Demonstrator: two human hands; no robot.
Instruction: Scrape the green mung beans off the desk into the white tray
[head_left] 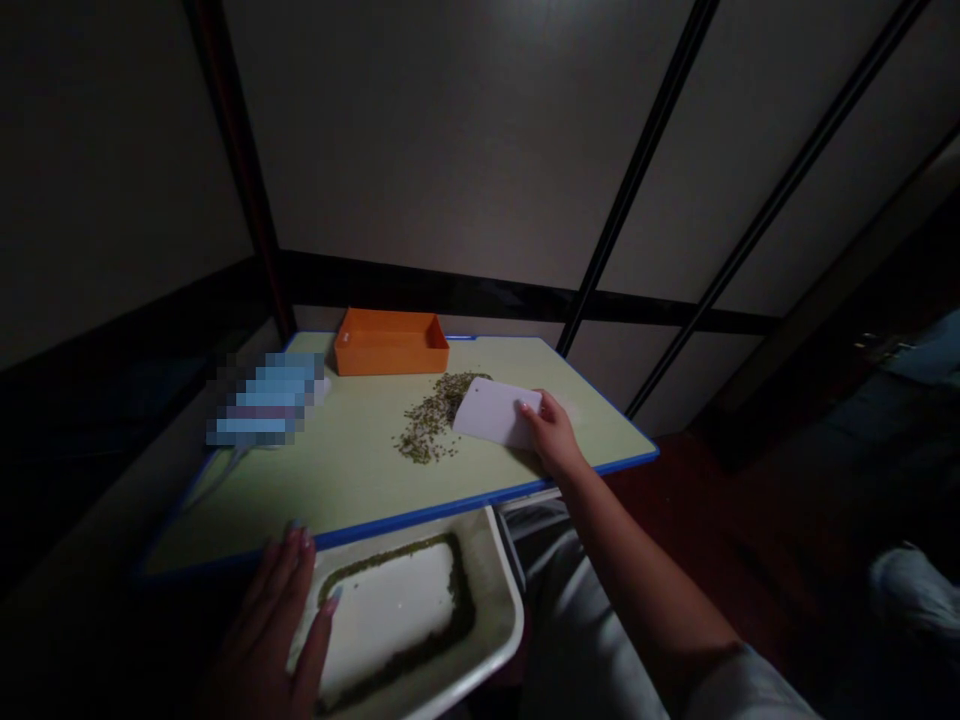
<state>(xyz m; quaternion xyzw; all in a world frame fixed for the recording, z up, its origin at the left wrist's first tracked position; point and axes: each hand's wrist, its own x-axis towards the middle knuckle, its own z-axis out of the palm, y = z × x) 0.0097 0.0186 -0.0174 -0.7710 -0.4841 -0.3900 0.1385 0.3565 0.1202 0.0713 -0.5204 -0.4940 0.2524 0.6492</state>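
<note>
My right hand [553, 432] grips a flat white scraper [495, 412] by its right end, thumb on top. The scraper is tilted over the pale green tabletop [352, 470], its left edge beside a scattered pile of small greenish grains [431, 425]. Below the table's front edge is a white rectangular tray [495, 590], with more of the grains [459, 600] lying in a band around its floor. My left hand [274, 620] holds the tray's left side, thumb inside and fingers along the rim; the palm is in shadow.
An orange open box [391, 350] stands at the back of the table. At the left lies a blurred-out light blue object [266, 400] with a pale cord [232, 465]. A panelled wall [450, 150] rises behind the blue-edged table. My legs [592, 620] are under the right arm.
</note>
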